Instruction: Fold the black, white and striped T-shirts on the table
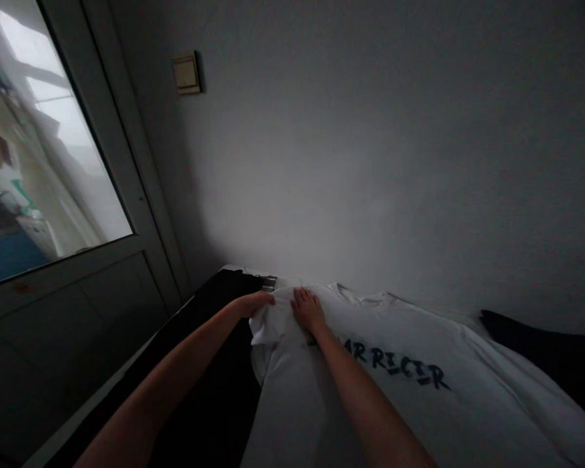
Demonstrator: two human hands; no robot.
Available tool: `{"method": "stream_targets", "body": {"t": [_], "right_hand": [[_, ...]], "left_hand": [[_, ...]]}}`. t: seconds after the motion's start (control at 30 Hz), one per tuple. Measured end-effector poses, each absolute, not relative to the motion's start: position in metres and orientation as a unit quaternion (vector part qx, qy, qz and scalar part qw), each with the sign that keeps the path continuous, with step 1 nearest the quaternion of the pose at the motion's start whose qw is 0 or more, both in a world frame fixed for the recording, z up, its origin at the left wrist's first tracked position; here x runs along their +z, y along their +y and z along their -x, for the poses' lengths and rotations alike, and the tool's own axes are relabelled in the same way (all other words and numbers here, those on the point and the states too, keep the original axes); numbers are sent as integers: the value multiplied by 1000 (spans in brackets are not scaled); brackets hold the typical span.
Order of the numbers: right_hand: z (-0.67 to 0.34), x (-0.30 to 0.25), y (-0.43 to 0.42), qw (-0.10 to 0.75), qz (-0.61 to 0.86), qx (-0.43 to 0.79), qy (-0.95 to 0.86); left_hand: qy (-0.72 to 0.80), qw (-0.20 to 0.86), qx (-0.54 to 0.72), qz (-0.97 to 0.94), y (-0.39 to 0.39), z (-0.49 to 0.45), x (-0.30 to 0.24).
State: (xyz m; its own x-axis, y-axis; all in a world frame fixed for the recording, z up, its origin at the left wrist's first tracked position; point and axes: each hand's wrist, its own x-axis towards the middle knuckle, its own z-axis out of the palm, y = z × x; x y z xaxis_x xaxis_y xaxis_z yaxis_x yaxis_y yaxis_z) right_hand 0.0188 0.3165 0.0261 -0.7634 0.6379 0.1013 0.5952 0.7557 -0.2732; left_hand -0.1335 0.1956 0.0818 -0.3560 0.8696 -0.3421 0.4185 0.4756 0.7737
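Note:
A white T-shirt (385, 416) with dark lettering across its chest lies spread out in front of me, its neckline towards the wall. My left hand (254, 303) is closed on the edge of the shirt's left sleeve, thumb on top. Flat on the shirt near the shoulder rests my right hand (308, 308), fingers stretched out and pointing away from me. My right forearm covers part of the lettering. Under the shirt and to its left is black cloth (209, 390).
A grey wall (370, 143) rises right behind the shirt, with a light switch (186, 73) on it. On the left stands a door (146, 221) with a glass pane. More black cloth (546, 344) lies at the right, against the wall.

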Motion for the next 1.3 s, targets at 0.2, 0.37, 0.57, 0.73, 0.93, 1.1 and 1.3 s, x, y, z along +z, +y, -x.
{"method": "stream_targets", "body": {"t": [0.2, 0.37, 0.57, 0.73, 0.93, 1.1, 1.3], "right_hand": [[-20, 19, 320, 96, 327, 103, -935], [-21, 20, 320, 101, 326, 112, -933], [-22, 19, 320, 108, 318, 114, -935], [-23, 18, 320, 103, 313, 105, -938], [-22, 22, 318, 91, 322, 110, -936], [-22, 22, 317, 89, 329, 99, -935], [-8, 34, 321, 79, 344, 104, -930]], "left_hand": [[634, 568, 403, -335, 187, 168, 91], [643, 561, 430, -294, 191, 183, 107], [726, 535, 326, -283, 217, 173, 101], [820, 366, 254, -359, 226, 179, 107], [888, 141, 242, -366, 215, 184, 101], [885, 5, 250, -392, 199, 167, 85], [888, -19, 237, -394, 186, 176, 90]]}}
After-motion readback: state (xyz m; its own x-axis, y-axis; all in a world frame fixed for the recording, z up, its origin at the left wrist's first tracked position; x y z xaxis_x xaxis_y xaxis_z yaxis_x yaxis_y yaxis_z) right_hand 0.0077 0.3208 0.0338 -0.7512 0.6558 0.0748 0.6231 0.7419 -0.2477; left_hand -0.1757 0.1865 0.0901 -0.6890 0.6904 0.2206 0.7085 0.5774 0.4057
